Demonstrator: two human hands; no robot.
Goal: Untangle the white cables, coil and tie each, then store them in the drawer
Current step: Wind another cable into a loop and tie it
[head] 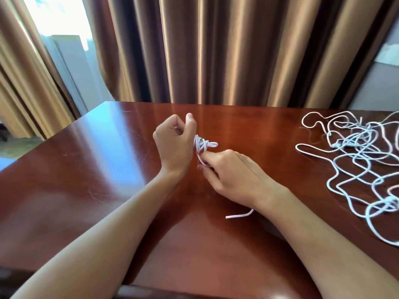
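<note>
Tying step: left hand [174, 145] fingers clamp small white coil [204, 145]; right hand [233, 175] pinches its tail. Next: cinch; tangle [354, 156] at 3 o'clock waits.

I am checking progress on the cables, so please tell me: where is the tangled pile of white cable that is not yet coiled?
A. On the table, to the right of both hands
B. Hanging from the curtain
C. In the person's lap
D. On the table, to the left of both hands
A: the loose tangled pile of white cable lies on the wooden table, right of the right hand and left hand.
</note>
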